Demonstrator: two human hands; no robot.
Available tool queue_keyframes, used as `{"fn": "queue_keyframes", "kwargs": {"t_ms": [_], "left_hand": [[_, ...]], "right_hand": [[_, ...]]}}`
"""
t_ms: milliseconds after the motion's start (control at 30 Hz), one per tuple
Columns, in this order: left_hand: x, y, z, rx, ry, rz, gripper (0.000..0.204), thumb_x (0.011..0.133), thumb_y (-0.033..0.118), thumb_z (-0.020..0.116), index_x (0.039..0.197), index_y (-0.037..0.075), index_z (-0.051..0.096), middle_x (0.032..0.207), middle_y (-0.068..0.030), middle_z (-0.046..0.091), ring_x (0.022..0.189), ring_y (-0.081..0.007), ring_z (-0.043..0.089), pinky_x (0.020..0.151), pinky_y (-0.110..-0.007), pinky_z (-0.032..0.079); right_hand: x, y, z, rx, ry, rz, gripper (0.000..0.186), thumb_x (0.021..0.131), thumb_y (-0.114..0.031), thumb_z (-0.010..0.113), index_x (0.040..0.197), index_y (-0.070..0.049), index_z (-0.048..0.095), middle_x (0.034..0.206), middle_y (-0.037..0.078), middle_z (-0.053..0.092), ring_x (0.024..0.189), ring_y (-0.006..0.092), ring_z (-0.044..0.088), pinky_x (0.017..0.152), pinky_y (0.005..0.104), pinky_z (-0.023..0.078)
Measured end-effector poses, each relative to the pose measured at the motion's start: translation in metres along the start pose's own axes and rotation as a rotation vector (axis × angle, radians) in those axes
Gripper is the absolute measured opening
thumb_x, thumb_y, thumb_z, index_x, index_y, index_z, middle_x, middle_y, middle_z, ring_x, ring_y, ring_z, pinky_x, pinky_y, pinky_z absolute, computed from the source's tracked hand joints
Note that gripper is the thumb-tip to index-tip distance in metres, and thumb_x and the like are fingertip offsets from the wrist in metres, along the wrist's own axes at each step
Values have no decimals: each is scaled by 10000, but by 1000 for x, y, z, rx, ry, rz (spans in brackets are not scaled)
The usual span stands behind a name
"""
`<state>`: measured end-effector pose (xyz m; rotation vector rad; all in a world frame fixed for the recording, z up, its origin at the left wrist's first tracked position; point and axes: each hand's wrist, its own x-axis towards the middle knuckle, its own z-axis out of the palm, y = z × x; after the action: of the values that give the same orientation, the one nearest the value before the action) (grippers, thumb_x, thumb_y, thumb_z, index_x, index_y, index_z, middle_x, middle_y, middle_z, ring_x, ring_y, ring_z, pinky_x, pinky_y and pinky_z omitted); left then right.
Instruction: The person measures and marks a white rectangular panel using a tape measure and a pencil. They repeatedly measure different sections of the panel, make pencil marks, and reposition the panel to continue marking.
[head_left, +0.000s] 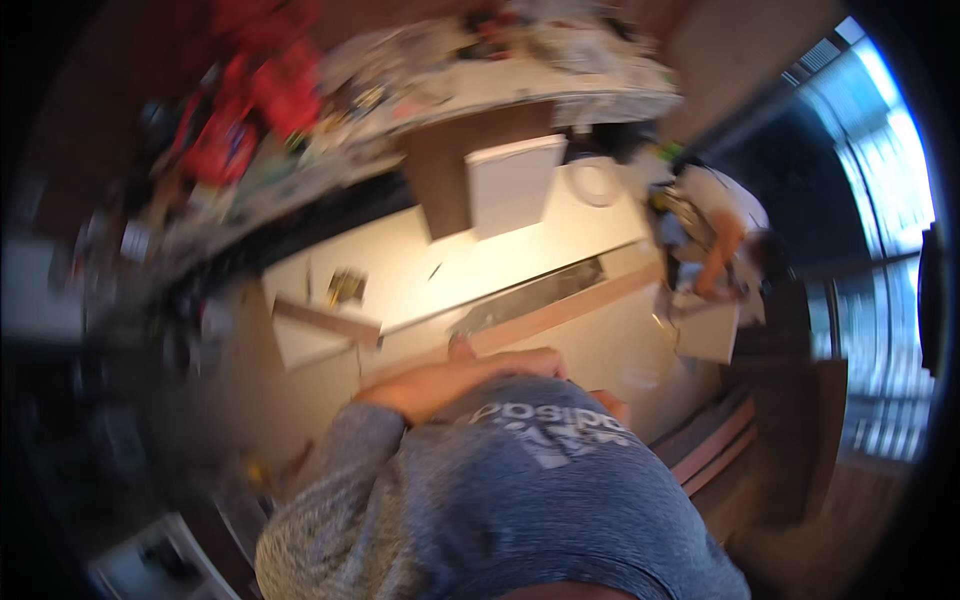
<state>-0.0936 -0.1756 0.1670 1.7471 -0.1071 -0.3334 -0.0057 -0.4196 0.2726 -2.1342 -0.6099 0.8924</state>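
My left hand (505,368) reaches across the front of my grey sweatshirt (560,470), its thumb side up. Motion blurs its fingers, and whether they hold anything does not show. Just a small part of my right hand (612,404) shows past the sweatshirt's edge; its fingers are hidden. Beyond my left hand, nearest to it, a long brown-edged board (570,315) runs up to the right. A dark grey strip (535,300) lies alongside the board, on a pale surface.
A white panel (512,188) leans by a brown board (430,160) below a cluttered shelf (420,105). Red bags (245,110) hang at upper left. At right, a person (722,225) bends over a pale box (708,330). Brown planks (715,445) lie at lower right.
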Motion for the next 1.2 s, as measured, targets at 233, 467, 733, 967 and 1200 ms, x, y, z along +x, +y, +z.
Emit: {"fn": "queue_keyframes", "kwargs": {"t_ms": [233, 467, 733, 967, 1200], "left_hand": [[22, 43, 41, -555, 312, -129, 419, 968, 395, 752, 848, -6, 782, 802, -135, 744, 719, -231, 662, 663, -443, 516], [4, 41, 126, 13, 124, -391, 371, 850, 371, 769, 1025, 51, 836, 922, -203, 796, 774, -322, 707, 694, -543, 499], [-40, 21, 215, 173, 510, -600, 322, 906, 426, 707, 1035, 182, 872, 1089, -164, 825, 1140, -374, 674, 1060, -659, 350], [-72, -60, 224, 130, 253, -464, 284, 930, 319, 709, 1034, 113, 874, 1224, -206, 795, 1348, -392, 594, 1180, -519, 358], [-184, -68, 248, -179, 448, -422, 259, 938, 269, 762, 1076, 76, 865, 1078, -91, 835, 1032, -222, 751, 916, -343, 548]], "right_hand": [[9, 31, -58, -207, -309, -77, 329, 914, -307, 837, 1011, 7, 823, 956, 200, 796, 849, 301, 776, 744, 415, 587], [2, 49, -68, -292, -559, -141, 347, 911, -321, 845, 1004, 13, 824, 949, 198, 798, 839, 290, 772, 740, 416, 587], [-23, 48, -49, -415, -687, -232, 368, 908, -336, 854, 996, 20, 825, 941, 195, 801, 827, 277, 769, 735, 418, 586], [-67, 20, 22, -548, -633, -457, 330, 915, -313, 820, 1042, -8, 829, 921, 203, 791, 825, 327, 781, 736, 426, 596], [-114, 4, 100, -627, -823, -687, 214, 940, -229, 762, 1046, -44, 780, 977, 156, 736, 888, 350, 764, 789, 437, 609]]}}
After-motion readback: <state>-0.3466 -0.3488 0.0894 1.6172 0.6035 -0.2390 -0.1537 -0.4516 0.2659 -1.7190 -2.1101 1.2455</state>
